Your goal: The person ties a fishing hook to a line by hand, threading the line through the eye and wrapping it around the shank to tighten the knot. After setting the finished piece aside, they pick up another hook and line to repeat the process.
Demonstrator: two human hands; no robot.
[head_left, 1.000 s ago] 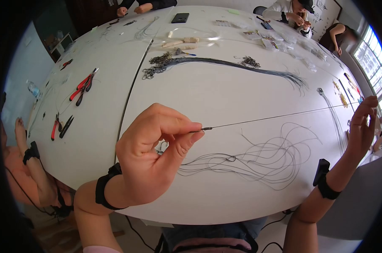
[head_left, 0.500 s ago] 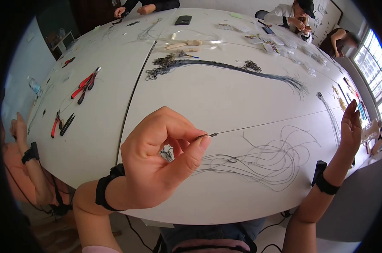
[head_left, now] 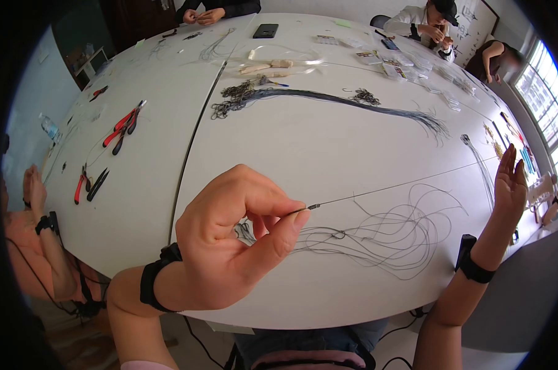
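Note:
My left hand (head_left: 239, 231) is closed in a pinch, thumb against forefinger, on a small dark piece (head_left: 314, 206) at one end of a thin line (head_left: 390, 185). The line runs taut up to the right, to my right hand (head_left: 511, 182), whose fingers point upward and seem to hold its far end; the exact grip is hard to see. Below the line, loose coils of thin dark line (head_left: 414, 237) lie on the white table (head_left: 279, 302). Their dark gathered end (head_left: 245, 231) is partly hidden behind my left hand.
Farther in lies a long bundle of dark lines (head_left: 347, 102) with tangled ends. Red-handled pliers (head_left: 123, 128) and black tweezers (head_left: 98, 184) rest at the left. A phone (head_left: 265, 31) and plastic packets (head_left: 393, 66) are at the back. Other people sit around the table.
My left hand and the small dark piece have moved slightly down and to the right. My right hand has shifted little. At the left and far side, other people's hands have moved.

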